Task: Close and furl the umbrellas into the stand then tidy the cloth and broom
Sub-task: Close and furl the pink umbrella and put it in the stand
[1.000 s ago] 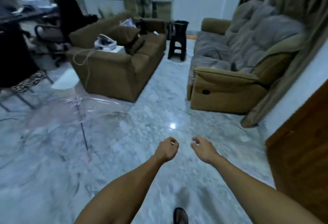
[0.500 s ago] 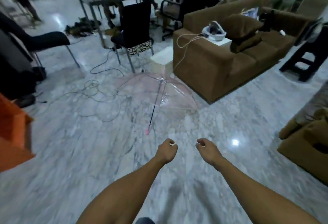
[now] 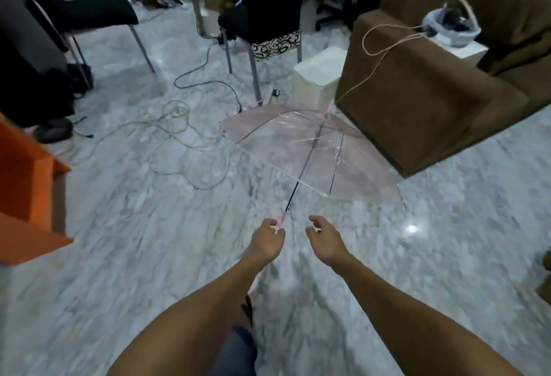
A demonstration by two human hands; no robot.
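the umbrella, a clear one with pink trim, lies open on its side on the marble floor, its canopy spread just beside the corner of the brown sofa and its dark shaft running back toward the person. the pink handle is seen at the near end, right at the left hand. the fingers of that hand are curled at the handle, but whether a firm grip is made cannot be told through the blur. the right hand is held just beside it, fingers half curled and holding nothing, a small gap being left between the two hands.

the step in hand is judged to be the pick-up before closing. it is best done by having the handle fully clamped in the left hand first, so that the shaft is steadied, and only then having the right hand slid up the shaft to the runner, which cannot be made out here. the canopy should be lifted clear of the floor before it is collapsed, since the ribs near the sofa corner and the loose cables lying beside the rim could be snagged. the thin plastic is likely to crease or tear if forced, so the runner is best drawn down evenly. no stand, cloth or broom is seen in this view.
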